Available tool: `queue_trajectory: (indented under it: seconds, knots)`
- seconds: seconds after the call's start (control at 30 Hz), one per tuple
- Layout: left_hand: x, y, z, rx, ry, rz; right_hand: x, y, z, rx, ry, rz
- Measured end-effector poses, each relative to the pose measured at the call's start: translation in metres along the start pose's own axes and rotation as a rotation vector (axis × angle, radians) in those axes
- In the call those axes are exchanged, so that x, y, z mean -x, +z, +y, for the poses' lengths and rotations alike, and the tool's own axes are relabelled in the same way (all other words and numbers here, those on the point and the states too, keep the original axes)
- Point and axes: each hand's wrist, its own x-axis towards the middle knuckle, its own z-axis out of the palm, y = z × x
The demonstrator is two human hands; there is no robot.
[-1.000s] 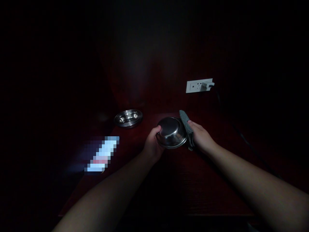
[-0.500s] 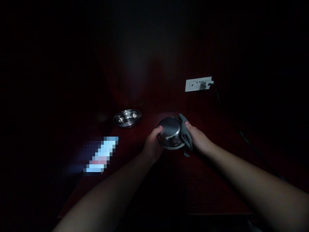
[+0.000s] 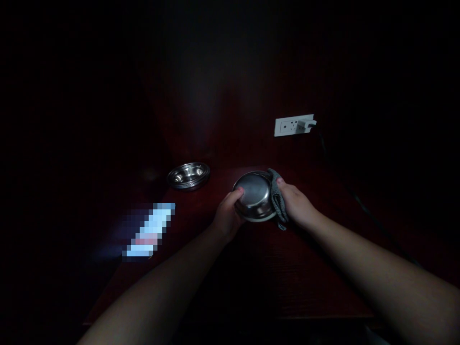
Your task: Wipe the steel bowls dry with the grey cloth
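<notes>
The bowl (image 3: pixel 253 191) is held between the two hands over the middle of the dark red desk (image 3: pixel 305 273), its base turned up toward the viewer and its rim facing down and away. The left grip (image 3: pixel 229 213) closes on the bowl's left side, thumb laid on the base near its edge, the other fingers mostly hidden beneath. The right grip (image 3: pixel 295 201) pinches the cloth (image 3: pixel 278 196), a grey, folded piece, and presses it to the bowl's right side; the thumb lies along the cloth's outer face, and a loose end hangs below. Whether the bowl touches the desk, I cannot tell.

Behind and to the left, well apart from the hands, shiny metal dishes (image 3: pixel 189 176) sit nested with the open side up; their number is unclear. Nearer, at the desk's left side, lies a bright slanted patch (image 3: pixel 149 232), blurred into squares. On the wall (image 3: pixel 230 129) behind, to the right, is a white socket (image 3: pixel 286 126) with a plug (image 3: pixel 307 124) in it; a dark cord (image 3: pixel 361 205) trails down to the right. Deep shadow covers both sides.
</notes>
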Motion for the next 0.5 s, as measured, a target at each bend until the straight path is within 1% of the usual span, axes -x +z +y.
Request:
queue_trajectory:
  seconds: [0.17,0.3,0.37,0.5]
  knots:
    - [0.0009,0.0007,0.0005,0.018,-0.033,-0.054,-0.0014,-0.0048,0.0039,0.134,-0.078,0.05]
    - [0.0002,-0.0001,0.0009,0.07,-0.108,-0.122,-0.0011,-0.0076,0.0019,0.211,-0.16,0.102]
    - [-0.0005,-0.0006,0.0011,0.089,-0.142,-0.147,-0.0009,-0.0082,0.0013,0.229,-0.193,0.116]
    - [-0.0008,-0.0003,0.0017,0.09,-0.158,-0.133,-0.0021,-0.0082,0.0048,0.192,-0.201,0.09]
